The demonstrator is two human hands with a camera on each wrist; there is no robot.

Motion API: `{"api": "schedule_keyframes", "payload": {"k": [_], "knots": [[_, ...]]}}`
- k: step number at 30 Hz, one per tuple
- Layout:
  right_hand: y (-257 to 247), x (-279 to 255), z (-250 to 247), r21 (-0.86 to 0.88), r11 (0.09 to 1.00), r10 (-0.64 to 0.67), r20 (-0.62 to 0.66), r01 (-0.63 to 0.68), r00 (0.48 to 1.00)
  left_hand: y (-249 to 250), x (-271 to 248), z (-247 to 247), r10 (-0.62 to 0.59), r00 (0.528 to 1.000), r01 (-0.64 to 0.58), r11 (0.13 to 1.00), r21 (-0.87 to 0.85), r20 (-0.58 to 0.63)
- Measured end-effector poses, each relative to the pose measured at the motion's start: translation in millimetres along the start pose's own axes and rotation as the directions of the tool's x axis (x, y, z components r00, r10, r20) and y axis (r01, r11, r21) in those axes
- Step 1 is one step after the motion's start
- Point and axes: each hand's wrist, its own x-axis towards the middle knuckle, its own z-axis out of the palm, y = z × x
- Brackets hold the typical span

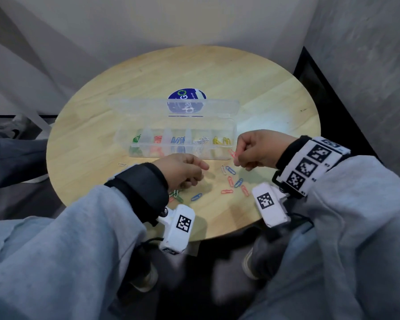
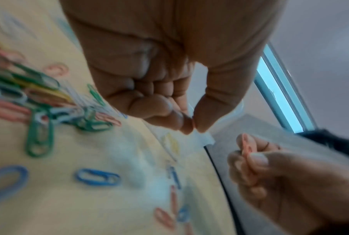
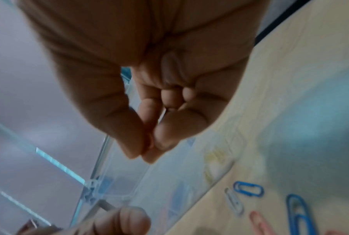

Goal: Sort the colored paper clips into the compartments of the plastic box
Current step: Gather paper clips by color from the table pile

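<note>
Paper clips are lying sorted by colour in the clear plastic box [image 1: 231,137] that is sitting open on the round table [image 1: 217,72], and more of them are lying loose [image 1: 231,181] on the wood near my hands. My right hand [image 1: 256,151] is hovering just beside the box's right end, its grip pinching a pink clip [image 1: 232,154]. My left hand [image 1: 183,169] is hanging over the loose clips, fingers curled, thumb meeting fingertip, nothing visible in its grip.

Clear glossy plastic box [image 1: 217,155], matt pale wooden table [image 1: 252,93], soft grey fleece sleeves [image 1: 62,245]
</note>
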Motion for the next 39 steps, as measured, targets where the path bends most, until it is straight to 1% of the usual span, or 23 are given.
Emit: {"api": "schedule_keyframes", "payload": {"k": [3,5,8,10,12,13,15,16,17,18,19,20,22,24,26,29,31,33,35,36,39], "knots": [[2.9,-4.4,-1.2,0.233,0.972,-0.027,0.038,0.017,0.999,5.6,-0.8,5.0,-0.034,0.998,0.048,0.967,-0.251,0.059],[3.0,-7.3,0.8,0.329,0.944,-0.042,0.067,0.018,0.997,8.1,-1.0,5.8,-0.064,0.993,0.096,0.926,-0.366,0.098],[0.4,-8.7,7.3,0.449,0.894,-0.042,0.086,-0.001,0.995,10.1,-0.3,6.3,-0.09,0.989,0.131,0.891,-0.434,0.113],[-2.3,-8.9,10.6,0.526,0.85,-0.027,0.095,-0.027,0.995,11.5,-0.4,9.4,-0.106,0.991,0.132,0.908,-0.398,0.086],[-3.5,-9.6,12.1,0.594,0.803,-0.008,0.1,-0.053,0.995,13.5,0.9,16.1,-0.128,0.991,0.135,0.951,-0.28,0.045],[-3.9,-10.3,11.8,0.628,0.775,0.007,0.102,-0.07,0.995,14.4,1.6,20.0,-0.138,0.99,0.139,0.973,-0.186,0.019],[-4.1,-10.2,10.8,0.684,0.721,0.061,0.098,-0.112,0.993,15.6,3.4,27.1,-0.113,0.993,0.115,0.989,0.09,-0.025],[-4.1,-9.7,10.6,0.706,0.696,0.099,0.086,-0.131,0.991,14.6,5.2,29.9,-0.063,0.998,0.069,0.962,0.266,-0.03],[-4.0,-9.1,10.5,0.721,0.678,0.134,0.067,-0.141,0.989,12.9,6.8,32.1,0.003,1.0,0.008,0.901,0.434,-0.025],[-3.5,-8.1,10.0,0.728,0.671,0.161,0.044,-0.142,0.986,11.4,7.8,34.2,0.058,0.998,-0.042,0.822,0.568,-0.01],[-3.0,-7.5,9.3,0.722,0.678,0.177,0.018,-0.135,0.984,10.9,7.5,35.9,0.085,0.996,-0.067,0.745,0.663,0.004],[-2.8,-7.6,8.4,0.702,0.701,0.185,-0.009,-0.125,0.983,10.9,7.0,38.3,0.097,0.995,-0.081,0.686,0.723,0.02],[-1.7,-8.6,6.2,0.623,0.775,0.174,-0.051,-0.104,0.983,13.0,7.6,43.9,0.116,0.992,-0.101,0.6,0.794,0.039],[-0.6,-9.9,4.2,0.492,0.865,0.148,-0.07,-0.095,0.987,14.4,10.6,50.0,0.141,0.987,-0.136,0.529,0.838,0.072],[1.1,-11.3,2.6,0.376,0.919,0.148,-0.057,-0.116,0.987,14.1,14.3,55.4,0.157,0.982,-0.167,0.471,0.866,0.104],[2.5,-14.6,-0.9,0.232,0.957,0.182,-0.014,-0.173,0.983,10.3,20.7,61.7,0.169,0.98,-0.173,0.452,0.875,0.106],[4.0,-15.6,-4.6,0.09,0.974,0.213,-0.023,-0.21,0.977,8.2,24.8,63.0,0.162,0.982,-0.165,0.469,0.868,0.1],[5.1,-16.7,-6.8,-0.15,0.957,0.242,-0.051,-0.247,0.969,7.0,27.9,62.6,0.145,0.984,-0.163,0.486,0.859,0.105],[8.7,-14.8,-6.6,-0.416,0.87,0.249,-0.089,-0.263,0.964,5.5,29.4,60.1,0.127,0.987,-0.153,0.508,0.848,0.102],[10.4,-13.3,-4.9,-0.499,0.824,0.25,-0.105,-0.268,0.963,5.1,29.5,58.4,0.114,0.989,-0.144,0.522,0.841,0.099],[18.3,-5.3,5.8,-0.642,0.713,0.277,-0.109,-0.28,0.955,4.1,27.9,52.0,0.058,0.995,-0.102,0.561,0.821,0.084]]}}
